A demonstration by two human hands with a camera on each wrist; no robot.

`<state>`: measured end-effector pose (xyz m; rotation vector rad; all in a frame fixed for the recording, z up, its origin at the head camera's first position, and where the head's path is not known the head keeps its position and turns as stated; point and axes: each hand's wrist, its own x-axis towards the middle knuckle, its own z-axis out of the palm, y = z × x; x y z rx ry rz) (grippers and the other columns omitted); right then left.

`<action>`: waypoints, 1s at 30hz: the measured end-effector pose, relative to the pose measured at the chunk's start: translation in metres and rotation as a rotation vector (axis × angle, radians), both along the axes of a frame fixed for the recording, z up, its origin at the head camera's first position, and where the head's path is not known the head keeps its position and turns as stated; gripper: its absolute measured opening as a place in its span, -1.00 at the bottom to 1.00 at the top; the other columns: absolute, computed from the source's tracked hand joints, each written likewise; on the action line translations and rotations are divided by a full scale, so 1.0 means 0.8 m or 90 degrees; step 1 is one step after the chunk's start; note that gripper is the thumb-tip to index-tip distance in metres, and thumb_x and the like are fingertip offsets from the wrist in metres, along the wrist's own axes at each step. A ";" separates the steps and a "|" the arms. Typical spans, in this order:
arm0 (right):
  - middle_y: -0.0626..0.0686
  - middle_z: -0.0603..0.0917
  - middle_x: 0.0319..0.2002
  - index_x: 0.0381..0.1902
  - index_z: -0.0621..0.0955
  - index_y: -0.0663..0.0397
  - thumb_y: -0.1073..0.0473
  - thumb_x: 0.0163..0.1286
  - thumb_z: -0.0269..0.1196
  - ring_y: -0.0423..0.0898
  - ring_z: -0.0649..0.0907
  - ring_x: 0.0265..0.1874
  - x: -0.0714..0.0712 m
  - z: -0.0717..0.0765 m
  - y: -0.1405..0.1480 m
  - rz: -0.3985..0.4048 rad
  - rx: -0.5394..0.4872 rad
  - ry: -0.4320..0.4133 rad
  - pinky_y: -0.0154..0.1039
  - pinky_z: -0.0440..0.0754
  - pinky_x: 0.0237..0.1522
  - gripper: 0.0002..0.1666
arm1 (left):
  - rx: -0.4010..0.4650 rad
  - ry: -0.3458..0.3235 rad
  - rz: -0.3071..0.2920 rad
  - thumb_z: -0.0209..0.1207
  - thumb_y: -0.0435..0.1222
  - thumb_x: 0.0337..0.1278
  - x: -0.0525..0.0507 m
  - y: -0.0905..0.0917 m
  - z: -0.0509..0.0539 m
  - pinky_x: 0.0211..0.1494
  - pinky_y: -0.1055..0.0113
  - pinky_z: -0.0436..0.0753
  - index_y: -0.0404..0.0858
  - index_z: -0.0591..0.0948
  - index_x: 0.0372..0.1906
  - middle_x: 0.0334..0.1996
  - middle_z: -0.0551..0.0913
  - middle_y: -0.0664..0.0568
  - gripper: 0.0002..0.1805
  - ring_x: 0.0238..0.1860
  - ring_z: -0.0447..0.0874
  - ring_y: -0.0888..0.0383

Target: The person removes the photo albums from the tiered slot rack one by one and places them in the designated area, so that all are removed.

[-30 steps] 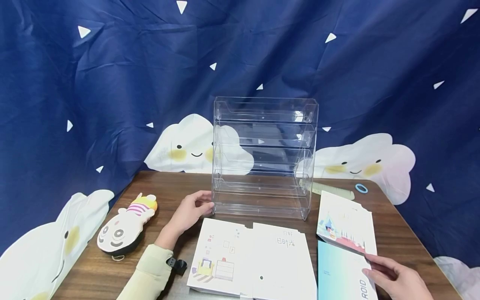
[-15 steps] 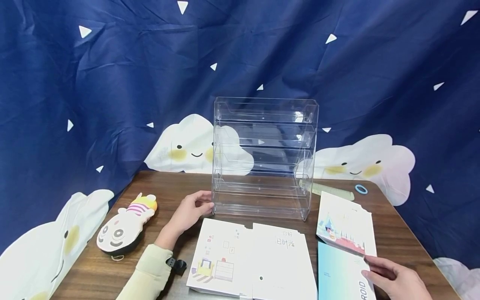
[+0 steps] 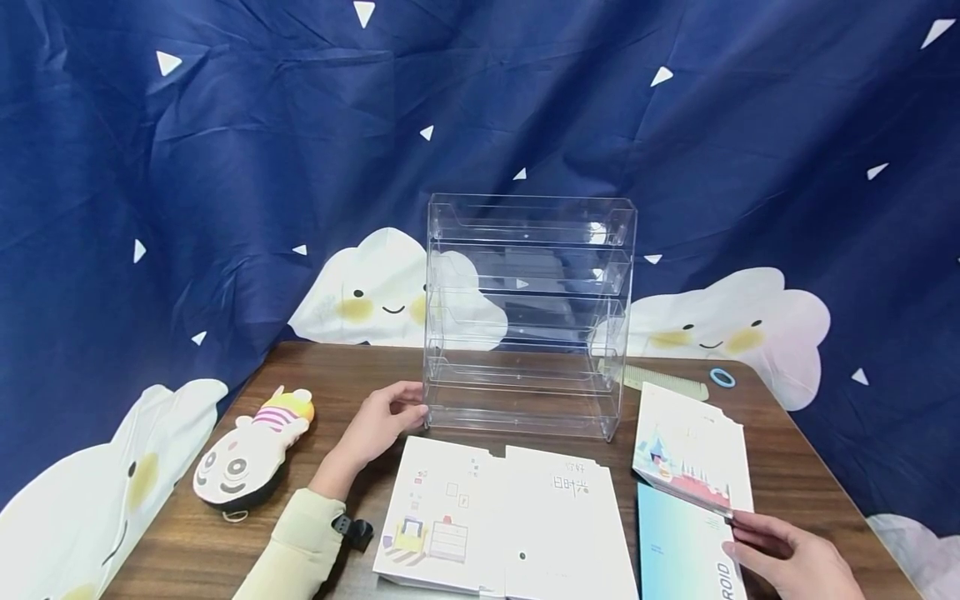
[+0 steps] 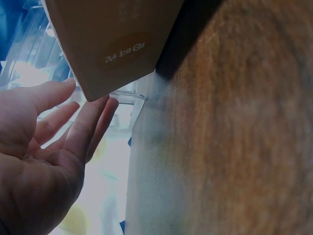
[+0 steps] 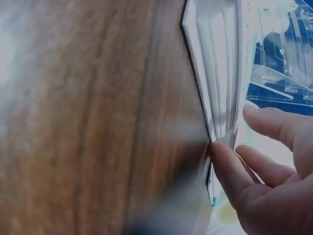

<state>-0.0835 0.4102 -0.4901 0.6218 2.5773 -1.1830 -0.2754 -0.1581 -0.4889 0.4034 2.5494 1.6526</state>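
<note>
My left hand touches the lower left side of a clear plastic rack with several tiers, its fingers loosely bent. In the left wrist view, the fingertips of that left hand show beside the corner of a thick box-like item. My right hand pinches the right edge of a blue-and-white book, thumb over the cover. In the right wrist view, the fingertips of the right hand are at the book's pages, which stand slightly fanned.
Two white illustrated covers lie side by side in front of the rack. Another white illustrated book lies beyond the blue one. A comb and blue ring are at the back right. A plush toy lies left on the wooden table.
The blue-and-white book's right edge has shifted a little leftward and its cover has tilted slightly under my right hand. My left hand stays at the rack.
</note>
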 end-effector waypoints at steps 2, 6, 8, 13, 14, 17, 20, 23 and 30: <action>0.01 0.94 0.03 0.51 0.62 0.26 -0.27 0.29 0.66 -0.56 0.74 -0.27 -0.001 -0.002 0.001 0.002 0.003 0.004 -0.48 0.80 -0.19 0.05 | 0.000 -0.002 0.000 0.34 -0.36 0.59 -0.001 0.000 0.000 0.15 0.28 0.91 -0.37 0.61 0.48 0.22 0.79 -0.29 -0.51 0.13 0.86 -0.03; 0.04 0.93 0.07 0.54 0.56 0.33 -0.26 0.33 0.63 -0.59 0.73 -0.26 -0.001 0.001 -0.002 0.001 -0.003 0.017 -0.51 0.80 -0.17 0.08 | 0.001 -0.005 0.003 0.34 -0.36 0.59 -0.001 0.001 0.001 0.16 0.29 0.90 -0.36 0.60 0.49 0.23 0.80 -0.27 -0.50 0.14 0.86 -0.02; 0.04 0.93 0.09 0.56 0.52 0.39 -0.23 0.36 0.62 -0.61 0.73 -0.24 0.001 0.004 -0.003 -0.005 -0.017 0.026 -0.53 0.80 -0.15 0.09 | 0.003 -0.006 0.002 0.34 -0.35 0.59 0.000 0.001 0.001 0.17 0.27 0.90 -0.35 0.60 0.49 0.23 0.80 -0.27 -0.51 0.15 0.86 -0.04; -0.21 0.92 0.01 0.57 0.47 0.47 -0.13 0.44 0.59 -0.63 0.72 -0.19 0.002 0.007 -0.001 -0.028 -0.054 0.064 -0.57 0.79 -0.11 0.04 | 0.008 0.001 0.000 0.33 -0.35 0.60 0.001 0.000 0.001 0.18 0.19 0.91 -0.35 0.62 0.47 0.22 0.79 -0.27 -0.53 0.15 0.86 -0.06; -0.29 0.90 -0.02 0.57 0.47 0.48 -0.11 0.45 0.59 -0.63 0.72 -0.18 0.003 0.007 -0.001 -0.033 -0.060 0.073 -0.57 0.79 -0.11 0.03 | 0.007 0.001 0.001 0.34 -0.35 0.60 0.002 0.000 0.001 0.18 0.19 0.91 -0.34 0.62 0.47 0.22 0.80 -0.27 -0.53 0.14 0.86 -0.06; -0.47 0.85 -0.07 0.55 0.47 0.51 -0.10 0.46 0.58 -0.65 0.71 -0.18 0.005 0.005 -0.001 -0.035 -0.065 0.092 -0.58 0.79 -0.12 0.02 | 0.002 0.001 0.001 0.33 -0.34 0.60 0.003 -0.001 0.000 0.17 0.21 0.91 -0.34 0.62 0.47 0.22 0.80 -0.26 -0.53 0.14 0.86 -0.04; -0.43 0.86 -0.06 0.54 0.48 0.52 -0.10 0.47 0.58 -0.64 0.72 -0.18 0.004 0.005 -0.002 -0.021 -0.059 0.095 -0.57 0.79 -0.12 0.01 | -0.012 0.000 0.005 0.34 -0.32 0.60 0.003 -0.003 -0.001 0.16 0.24 0.91 -0.32 0.63 0.47 0.22 0.81 -0.23 -0.53 0.12 0.86 0.00; -0.33 0.90 -0.04 0.53 0.51 0.49 -0.14 0.46 0.58 -0.64 0.72 -0.18 0.001 0.011 -0.003 -0.001 -0.033 0.102 -0.57 0.78 -0.14 0.00 | -0.043 0.014 0.009 0.36 -0.25 0.60 0.001 -0.007 0.002 0.16 0.24 0.90 -0.27 0.65 0.45 0.22 0.82 -0.18 -0.54 0.09 0.86 0.04; -0.08 0.92 0.09 0.46 0.62 0.38 -0.14 0.56 0.49 -0.71 0.66 -0.14 -0.012 0.042 -0.009 0.070 0.065 0.191 -0.63 0.71 -0.20 -0.19 | -0.161 0.096 0.024 0.35 -0.13 0.62 0.001 -0.029 0.023 0.39 -0.11 0.80 -0.26 0.67 0.45 0.29 0.81 -0.17 -0.51 0.24 0.84 -0.12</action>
